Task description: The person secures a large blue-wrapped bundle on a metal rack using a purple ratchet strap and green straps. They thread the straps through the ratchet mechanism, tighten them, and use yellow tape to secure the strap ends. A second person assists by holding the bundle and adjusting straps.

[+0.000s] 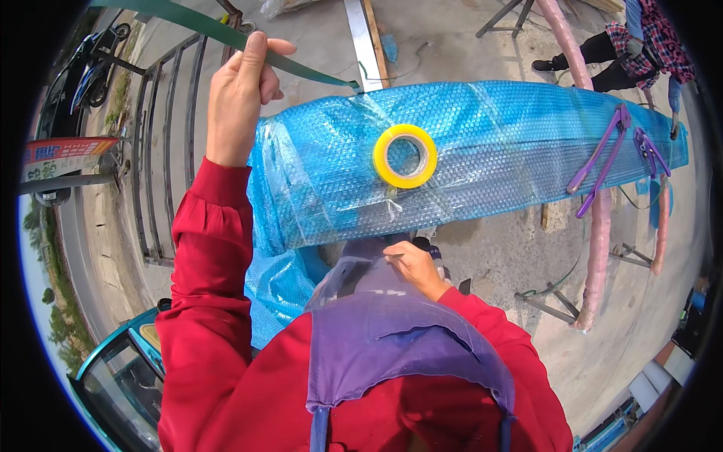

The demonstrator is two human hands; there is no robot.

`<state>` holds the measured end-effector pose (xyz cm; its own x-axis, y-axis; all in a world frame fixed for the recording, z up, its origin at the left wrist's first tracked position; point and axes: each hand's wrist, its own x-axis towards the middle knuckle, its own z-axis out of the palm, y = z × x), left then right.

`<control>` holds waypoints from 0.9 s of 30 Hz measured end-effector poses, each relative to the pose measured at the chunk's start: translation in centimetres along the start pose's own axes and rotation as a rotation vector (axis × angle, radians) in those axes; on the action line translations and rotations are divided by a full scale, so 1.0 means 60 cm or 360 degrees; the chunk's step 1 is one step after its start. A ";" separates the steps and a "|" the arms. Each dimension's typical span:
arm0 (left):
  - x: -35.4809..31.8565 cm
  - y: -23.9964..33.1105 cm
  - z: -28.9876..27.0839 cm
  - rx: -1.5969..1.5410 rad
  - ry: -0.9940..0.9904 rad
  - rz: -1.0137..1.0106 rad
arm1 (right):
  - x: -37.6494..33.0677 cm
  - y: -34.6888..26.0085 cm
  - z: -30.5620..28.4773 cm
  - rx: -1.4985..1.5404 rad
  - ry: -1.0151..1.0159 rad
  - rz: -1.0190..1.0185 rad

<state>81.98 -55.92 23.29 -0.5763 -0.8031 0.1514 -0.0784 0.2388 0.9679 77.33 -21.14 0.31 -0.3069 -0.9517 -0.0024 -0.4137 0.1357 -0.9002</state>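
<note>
Concrete ground (497, 256) spreads across the outdoor yard, with a long bundle (471, 154) in blue bubble wrap lying over it from side to side, just in front of the wearer. Another person (669, 49) in a checked top stands near its narrower right end. Pink-wrapped supports (599, 256) show around that side. A green strap (312, 74) slants from the upper left down to the bundle's far edge. Raised at the left end, the left hand (242, 94) is closed on the strap, thumb upward, fingers curled. Near the apron, by the bundle's near edge, the right hand (416, 267) has bent fingers; whether it grips anything I cannot tell. Two purple-handled tools (620, 118) rest on the bundle's right part, and a yellow tape roll (379, 157) lies flat left of its middle.
</note>
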 end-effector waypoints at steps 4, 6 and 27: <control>-0.136 -0.005 0.019 -0.0577 -0.0032 -0.0540 | 0.082 -0.059 -0.028 -0.0007 0.0010 -0.0099; -0.194 -0.008 0.035 -0.0952 0.0093 -0.0940 | 0.129 -0.064 -0.025 0.0221 0.0026 0.0048; -0.458 -0.217 0.142 -0.1633 -0.0110 -0.1500 | 0.222 -0.069 -0.014 0.0745 -0.0088 0.0991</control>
<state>91.93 -32.31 4.79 -0.6813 -0.4003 -0.6129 0.1521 -0.8964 0.4163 74.23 -34.16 4.39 -0.3159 -0.7522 -0.5782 0.2291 0.5309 -0.8159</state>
